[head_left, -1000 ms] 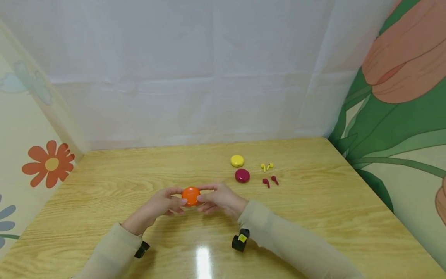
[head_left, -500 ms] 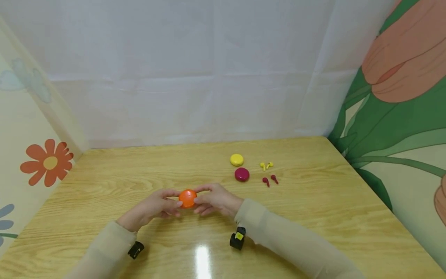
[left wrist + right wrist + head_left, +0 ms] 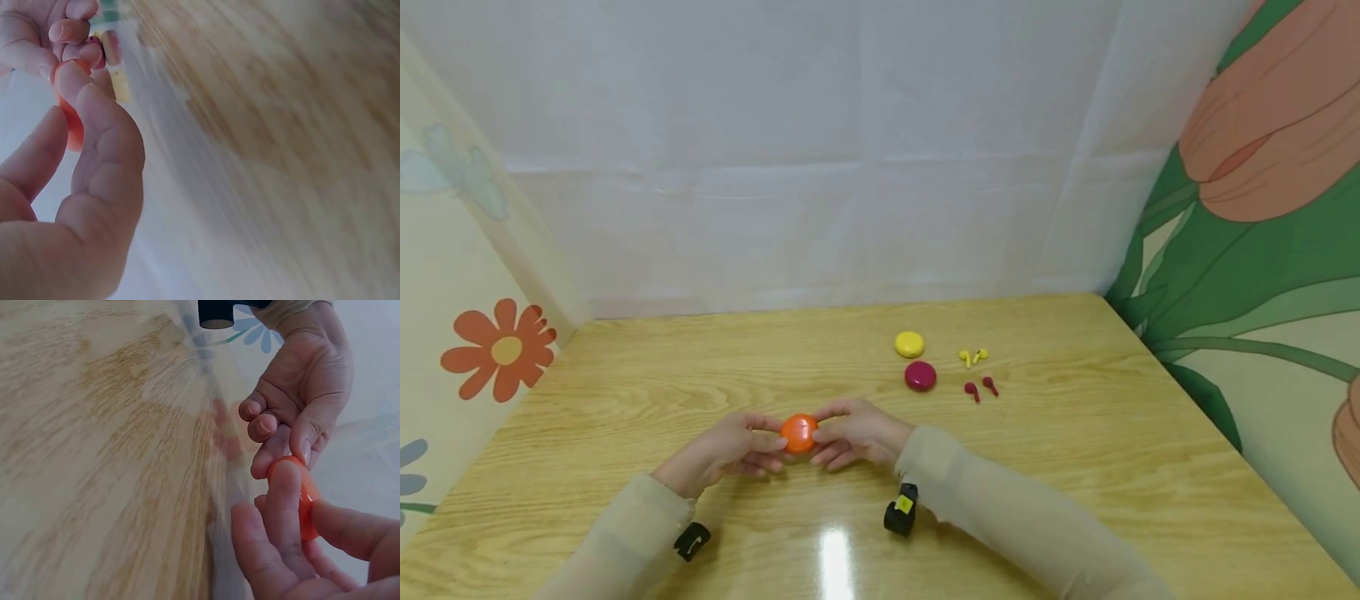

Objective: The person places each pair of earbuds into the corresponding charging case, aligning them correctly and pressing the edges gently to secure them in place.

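An orange round earbud case [image 3: 799, 433], closed and glossy, is held between both hands above the table. My left hand [image 3: 727, 450] pinches its left edge between thumb and fingers. From the other side my right hand [image 3: 863, 435] pinches its right edge, thumb on the near face. Both wrist views show the case edge-on, its rim [image 3: 74, 128] partly covered by fingers. In the right wrist view the same orange case [image 3: 308, 495] sits between the fingers and thumb of both hands.
Beyond the right hand lie a yellow round case [image 3: 909, 344] and a dark red round case [image 3: 920, 376]. To their right are a pair of yellow earbuds [image 3: 973, 357] and dark red earbuds [image 3: 972, 391]. A white cloth [image 3: 820, 233] hangs behind the wooden table [image 3: 647, 367].
Both hands and the orange case have shifted slightly left and toward the person. The grip on the case stays the same, and the other cases and earbuds remain where they were.
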Demonstrator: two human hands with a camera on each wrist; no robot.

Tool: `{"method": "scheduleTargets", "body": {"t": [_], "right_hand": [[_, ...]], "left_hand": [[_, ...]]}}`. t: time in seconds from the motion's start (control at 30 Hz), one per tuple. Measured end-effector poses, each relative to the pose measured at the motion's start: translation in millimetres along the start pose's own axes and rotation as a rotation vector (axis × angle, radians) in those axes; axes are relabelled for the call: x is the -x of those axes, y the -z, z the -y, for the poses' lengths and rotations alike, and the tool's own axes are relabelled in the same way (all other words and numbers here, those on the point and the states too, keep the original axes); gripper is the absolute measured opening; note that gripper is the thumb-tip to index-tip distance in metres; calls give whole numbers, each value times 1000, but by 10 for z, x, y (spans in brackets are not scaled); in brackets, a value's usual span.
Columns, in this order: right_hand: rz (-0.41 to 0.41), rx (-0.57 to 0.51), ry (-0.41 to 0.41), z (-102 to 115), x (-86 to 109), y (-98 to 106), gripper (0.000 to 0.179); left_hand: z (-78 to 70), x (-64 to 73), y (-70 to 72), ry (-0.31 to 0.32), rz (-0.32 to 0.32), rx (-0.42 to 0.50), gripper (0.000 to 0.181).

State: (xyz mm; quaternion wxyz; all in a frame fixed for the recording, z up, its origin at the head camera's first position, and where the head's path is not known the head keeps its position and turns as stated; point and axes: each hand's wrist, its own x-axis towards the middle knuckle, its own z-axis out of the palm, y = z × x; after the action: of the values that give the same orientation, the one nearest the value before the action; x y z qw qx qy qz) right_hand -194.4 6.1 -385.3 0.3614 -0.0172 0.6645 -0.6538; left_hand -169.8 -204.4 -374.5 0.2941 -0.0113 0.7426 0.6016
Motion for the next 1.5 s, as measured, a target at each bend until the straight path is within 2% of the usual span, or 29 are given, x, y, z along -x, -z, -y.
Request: {"method": "scheduleTargets", "body": {"t": [0.2,0.43,0.9,1.07,1.3,1.5], "right_hand": [[-23,12,-25,7,-40,-16,31],[-15,31,-59,-3,-72,-7,33],[-46,86,-79,15,-92,-53,29],[-47,74,-89,17,-116,-49,29],[-42,65,-102,35,-128,-31,29],[-32,62,-137,46,-166,-3,27]], "left_hand": [[-15,24,-24,19,-27,-13,38],[36,-22,-42,36,-46,-16,34],[19,-13,-37,86,-79,-70,34],[13,-23,-7,97,-44,-45,39],[64,-89,88,128,27,45,40],[87,-129,127,165,31,87,33]]}}
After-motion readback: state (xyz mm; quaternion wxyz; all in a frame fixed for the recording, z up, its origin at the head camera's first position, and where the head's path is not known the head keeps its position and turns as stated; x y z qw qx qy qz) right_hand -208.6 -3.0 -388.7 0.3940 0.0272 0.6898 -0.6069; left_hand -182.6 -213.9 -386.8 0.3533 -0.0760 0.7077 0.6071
